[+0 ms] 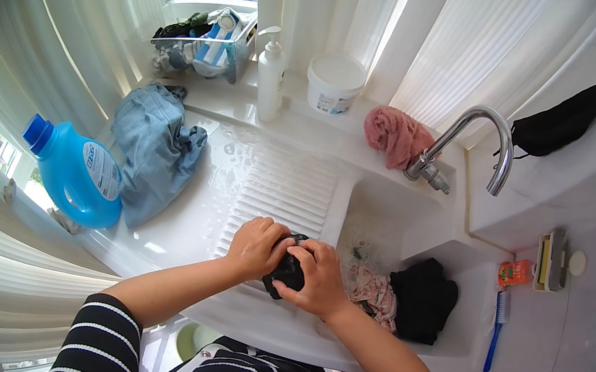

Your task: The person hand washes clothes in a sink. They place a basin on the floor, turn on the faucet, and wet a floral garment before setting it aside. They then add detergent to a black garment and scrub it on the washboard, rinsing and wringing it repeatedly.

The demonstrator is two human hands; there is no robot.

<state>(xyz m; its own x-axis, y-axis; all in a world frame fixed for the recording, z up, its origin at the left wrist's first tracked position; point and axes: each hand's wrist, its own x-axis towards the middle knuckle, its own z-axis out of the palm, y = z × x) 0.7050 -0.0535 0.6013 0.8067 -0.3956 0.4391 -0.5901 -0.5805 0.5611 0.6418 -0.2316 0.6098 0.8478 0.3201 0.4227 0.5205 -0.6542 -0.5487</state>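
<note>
Both my hands are closed round a wadded black cloth (288, 272) over the near end of the ridged washboard (286, 190). My left hand (255, 249) grips its left side, and my right hand (320, 276) wraps it from the right with the thumb below. The cloth looks wet and bunched; much of it is hidden by my fingers. Just right of my hands is the white sink basin (383, 201). In it lie a pink patterned cloth (375, 291) and a larger black cloth (423, 298).
Left stand a blue detergent jug (81, 172) and a blue-grey garment (149, 148). Along the back are a filled clear bin (210, 51), a pump bottle (270, 77), a white tub (334, 85), a pink towel (396, 136) and the faucet (475, 130). A blue brush (498, 325) lies right.
</note>
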